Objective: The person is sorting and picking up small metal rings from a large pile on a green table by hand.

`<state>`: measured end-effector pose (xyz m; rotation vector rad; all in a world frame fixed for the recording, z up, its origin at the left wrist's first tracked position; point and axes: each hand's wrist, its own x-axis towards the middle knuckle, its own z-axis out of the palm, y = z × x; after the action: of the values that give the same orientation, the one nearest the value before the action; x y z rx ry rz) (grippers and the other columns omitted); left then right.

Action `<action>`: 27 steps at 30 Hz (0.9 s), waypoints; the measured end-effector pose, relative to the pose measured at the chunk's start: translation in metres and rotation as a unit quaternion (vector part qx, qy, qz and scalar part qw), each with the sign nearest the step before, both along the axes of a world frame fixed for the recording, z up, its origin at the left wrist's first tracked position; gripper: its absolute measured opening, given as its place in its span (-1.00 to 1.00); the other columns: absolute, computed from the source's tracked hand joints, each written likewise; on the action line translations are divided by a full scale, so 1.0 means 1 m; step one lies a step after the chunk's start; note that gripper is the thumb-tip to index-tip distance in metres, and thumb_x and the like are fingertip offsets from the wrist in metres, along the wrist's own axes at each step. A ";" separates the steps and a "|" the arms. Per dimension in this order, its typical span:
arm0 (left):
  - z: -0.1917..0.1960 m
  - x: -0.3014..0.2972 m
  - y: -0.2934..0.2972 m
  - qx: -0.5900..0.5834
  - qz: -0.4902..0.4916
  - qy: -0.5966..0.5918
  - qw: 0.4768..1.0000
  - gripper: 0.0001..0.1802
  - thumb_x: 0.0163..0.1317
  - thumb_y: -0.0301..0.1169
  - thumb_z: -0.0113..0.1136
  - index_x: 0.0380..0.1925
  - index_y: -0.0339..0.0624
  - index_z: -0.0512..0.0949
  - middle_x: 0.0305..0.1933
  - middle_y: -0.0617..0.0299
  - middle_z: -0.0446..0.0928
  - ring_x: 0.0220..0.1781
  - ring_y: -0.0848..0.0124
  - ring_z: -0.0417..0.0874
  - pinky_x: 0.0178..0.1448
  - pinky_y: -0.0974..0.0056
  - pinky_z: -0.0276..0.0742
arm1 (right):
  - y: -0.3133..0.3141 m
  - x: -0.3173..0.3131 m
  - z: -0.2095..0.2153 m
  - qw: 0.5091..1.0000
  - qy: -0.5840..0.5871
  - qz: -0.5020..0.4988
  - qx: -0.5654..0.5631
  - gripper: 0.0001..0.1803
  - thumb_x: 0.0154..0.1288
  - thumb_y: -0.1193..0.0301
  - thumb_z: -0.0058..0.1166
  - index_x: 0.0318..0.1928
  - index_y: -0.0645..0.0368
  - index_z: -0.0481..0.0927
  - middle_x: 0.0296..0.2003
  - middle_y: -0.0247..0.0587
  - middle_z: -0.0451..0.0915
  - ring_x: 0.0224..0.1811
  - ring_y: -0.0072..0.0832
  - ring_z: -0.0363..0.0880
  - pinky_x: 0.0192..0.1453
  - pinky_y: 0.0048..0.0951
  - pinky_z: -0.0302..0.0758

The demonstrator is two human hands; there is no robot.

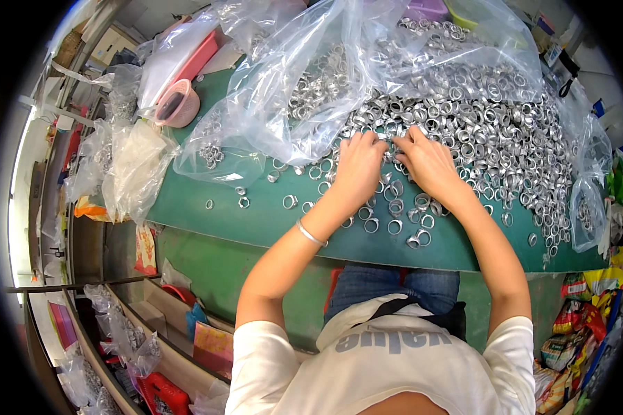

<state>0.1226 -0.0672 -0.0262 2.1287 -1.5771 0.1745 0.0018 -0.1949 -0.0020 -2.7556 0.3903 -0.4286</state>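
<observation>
Silver-coloured metal rings crowd around both hands, at the pile's near fringe, about midway along the table. The left hand bends its fingers down among them; the right hand does likewise just beside it, thumb and fingers curled. Whether either one pinches a ring I cannot tell, since the fingertips merge with the heap. Good handling here, I would judge, means light pinches, one ring at a time, with wrists lifted so the forearms do not sweep the loose rings over the near edge (a few lie close to it). Small round pieces probably roll and catch on one another, so gentle spreading should beat digging.

Beyond the fingers, the pile widens toward the far edge and down toward the near right corner, partly under or inside a big see-through bag. By the left edge stands a pink basket; a purple basin sits at the far edge. Off the table, the floor is green, bags and a red basket fill low shelving at left, and bright packets stand past the near right corner.
</observation>
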 end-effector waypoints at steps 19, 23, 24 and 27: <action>0.028 -0.082 0.036 -0.146 0.002 0.938 0.315 -0.72 0.37 -0.40 -0.20 -0.11 -0.29 0.49 -0.18 0.17 0.56 -0.13 0.35 0.63 -0.06 0.26 0.61 | 0.054 -0.065 0.043 0.959 -0.061 0.047 0.271 -0.54 0.17 0.53 0.14 0.13 0.20 0.46 -0.22 -0.12 0.43 -0.20 -0.24 0.48 -0.03 -0.31 0.45; 0.032 -0.086 0.040 -0.145 0.010 0.946 0.289 -0.70 0.40 -0.31 -0.13 -0.12 -0.28 0.50 -0.19 0.20 0.56 -0.19 0.39 0.62 -0.12 0.30 0.57 | 0.057 -0.067 0.035 0.972 -0.086 0.118 0.183 -0.46 0.15 0.54 0.12 0.19 0.22 0.40 0.04 -0.03 0.37 -0.02 -0.12 0.41 0.10 -0.20 0.37; 0.033 -0.088 0.041 -0.140 0.003 0.945 0.294 -0.69 0.41 -0.29 -0.11 -0.12 -0.29 0.50 -0.19 0.21 0.56 -0.21 0.40 0.61 -0.14 0.31 0.57 | 0.056 -0.066 0.035 0.975 -0.090 0.125 0.162 -0.45 0.15 0.54 0.12 0.20 0.23 0.39 0.09 -0.02 0.35 0.01 -0.11 0.40 0.13 -0.18 0.35; 0.016 -0.088 0.049 -0.115 -0.008 0.952 0.284 -0.79 0.34 -0.44 0.03 -0.09 -0.28 0.50 -0.24 0.26 0.57 -0.26 0.48 0.57 -0.26 0.38 0.48 | 0.040 -0.064 0.033 0.960 -0.163 0.078 0.216 -0.56 0.22 0.55 0.05 0.15 0.25 0.44 -0.06 -0.01 0.45 -0.05 -0.11 0.43 0.11 -0.19 0.36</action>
<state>0.0350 -0.0178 -0.0100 0.5540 0.1481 -1.4629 -0.0617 -0.1552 0.0310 -2.2230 0.1557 -0.6561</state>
